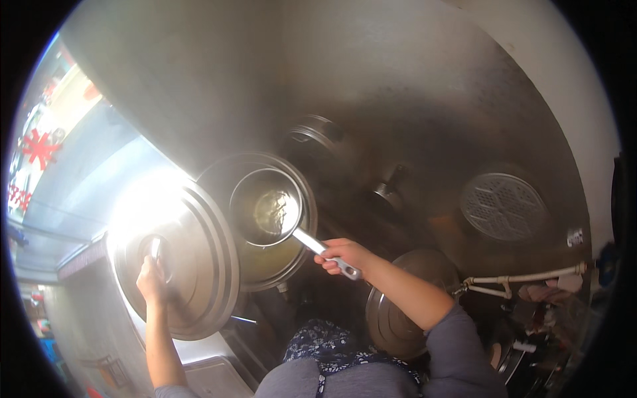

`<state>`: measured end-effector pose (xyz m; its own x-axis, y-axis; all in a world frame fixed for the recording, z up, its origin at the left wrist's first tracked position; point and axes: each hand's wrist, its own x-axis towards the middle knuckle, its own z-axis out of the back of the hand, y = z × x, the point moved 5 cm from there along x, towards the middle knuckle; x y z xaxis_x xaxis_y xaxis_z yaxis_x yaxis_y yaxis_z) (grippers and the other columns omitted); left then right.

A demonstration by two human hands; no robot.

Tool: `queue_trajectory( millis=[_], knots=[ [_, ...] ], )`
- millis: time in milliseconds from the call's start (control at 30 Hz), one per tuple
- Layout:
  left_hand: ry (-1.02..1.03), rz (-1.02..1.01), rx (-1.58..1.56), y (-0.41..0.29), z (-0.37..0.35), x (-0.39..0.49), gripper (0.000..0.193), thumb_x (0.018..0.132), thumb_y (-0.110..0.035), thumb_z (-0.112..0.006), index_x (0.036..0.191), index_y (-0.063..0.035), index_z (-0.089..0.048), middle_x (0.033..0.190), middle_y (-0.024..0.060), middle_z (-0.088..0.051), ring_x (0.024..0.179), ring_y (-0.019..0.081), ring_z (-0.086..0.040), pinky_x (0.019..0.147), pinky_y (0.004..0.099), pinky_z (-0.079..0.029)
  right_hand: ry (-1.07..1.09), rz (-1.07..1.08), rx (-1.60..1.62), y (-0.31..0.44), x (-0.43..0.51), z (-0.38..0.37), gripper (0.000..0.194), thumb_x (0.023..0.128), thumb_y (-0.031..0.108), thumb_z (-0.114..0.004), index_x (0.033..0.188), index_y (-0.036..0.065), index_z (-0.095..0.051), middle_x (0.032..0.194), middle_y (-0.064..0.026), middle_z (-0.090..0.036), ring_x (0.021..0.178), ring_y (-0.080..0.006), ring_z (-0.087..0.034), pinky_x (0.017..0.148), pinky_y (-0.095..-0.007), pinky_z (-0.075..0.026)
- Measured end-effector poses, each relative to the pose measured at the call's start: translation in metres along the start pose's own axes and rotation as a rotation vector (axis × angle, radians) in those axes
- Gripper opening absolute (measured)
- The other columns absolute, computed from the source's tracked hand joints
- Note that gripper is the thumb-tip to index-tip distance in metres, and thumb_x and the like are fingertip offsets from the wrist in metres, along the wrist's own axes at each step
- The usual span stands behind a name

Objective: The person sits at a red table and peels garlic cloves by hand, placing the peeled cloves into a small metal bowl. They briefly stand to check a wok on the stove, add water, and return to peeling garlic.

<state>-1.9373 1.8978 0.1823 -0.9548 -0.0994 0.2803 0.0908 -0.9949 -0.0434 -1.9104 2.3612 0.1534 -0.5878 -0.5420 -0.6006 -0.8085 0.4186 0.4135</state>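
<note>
A large metal pot lid (199, 278) is tilted up at the left, and my left hand (152, 278) grips its handle (156, 247). Beside it stands a big metal stockpot (307, 219) holding yellowish liquid (264, 258). Over the pot's mouth is a round metal scoop (239, 191) with clear, glinting liquid in it. My right hand (348, 256) is closed around the scoop's long metal handle (311, 242). The lid hides part of the pot's left side.
Another metal lid (393, 328) lies near my right forearm. Beyond the pot is a metal vessel (313, 132). A perforated metal disc (503, 206) is at the right, above a jointed pale pipe (522, 276). A tray (216, 380) sits at lower left. Haze dims the back.
</note>
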Motion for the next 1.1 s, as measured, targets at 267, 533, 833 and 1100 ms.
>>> queue_trajectory(
  millis=[267, 533, 833, 1100],
  knots=[
    [0.136, -0.089, -0.128, -0.094, -0.063, 0.049, 0.02, 0.092, -0.024, -0.052, 0.086, -0.005, -0.05, 0.084, 0.0165, -0.066, 0.071, 0.0373, -0.065, 0.061, 0.0461, -0.051, -0.118, 0.223, 0.117, -0.009, -0.164, 0.033, 0.044, 0.086, -0.002, -0.045, 0.13, -0.004, -0.041, 0.085, -0.0087, -0.05, 0.057, -0.0083, -0.044, 0.048, -0.0215, -0.036],
    [0.262, -0.175, -0.11, -0.182, -0.153, 0.057, 0.023, 0.091, -0.028, -0.049, 0.092, -0.0053, -0.054, 0.084, 0.0166, -0.065, 0.077, 0.0355, -0.066, 0.066, 0.0453, -0.053, -0.368, 0.476, 0.345, -0.125, -0.307, 0.08, 0.05, 0.086, 0.0, -0.047, 0.135, -0.003, -0.041, 0.086, -0.0095, -0.051, 0.059, -0.0091, -0.044, 0.049, -0.0235, -0.036],
    [0.442, -0.099, -0.2, -0.216, -0.16, 0.052, 0.053, 0.089, -0.048, -0.049, 0.131, -0.0176, -0.054, 0.122, 0.0175, -0.06, 0.11, 0.0308, -0.06, 0.091, 0.0397, -0.048, -0.566, 0.738, 0.601, -0.254, -0.404, 0.064, 0.048, 0.086, 0.001, -0.047, 0.133, -0.002, -0.042, 0.089, -0.0082, -0.052, 0.058, -0.0085, -0.042, 0.049, -0.0226, -0.033],
    [-0.029, -0.423, 0.09, -0.276, -0.157, 0.033, 0.042, 0.092, -0.018, -0.049, 0.132, -0.0049, -0.047, 0.12, 0.0267, -0.05, 0.104, 0.0407, -0.057, 0.086, 0.0477, -0.049, -0.538, 0.986, 0.756, -0.375, -0.496, 0.071, 0.039, 0.089, -0.002, -0.052, 0.127, -0.003, -0.044, 0.082, -0.0052, -0.052, 0.054, -0.0062, -0.04, 0.047, -0.0214, -0.032]
  ],
)
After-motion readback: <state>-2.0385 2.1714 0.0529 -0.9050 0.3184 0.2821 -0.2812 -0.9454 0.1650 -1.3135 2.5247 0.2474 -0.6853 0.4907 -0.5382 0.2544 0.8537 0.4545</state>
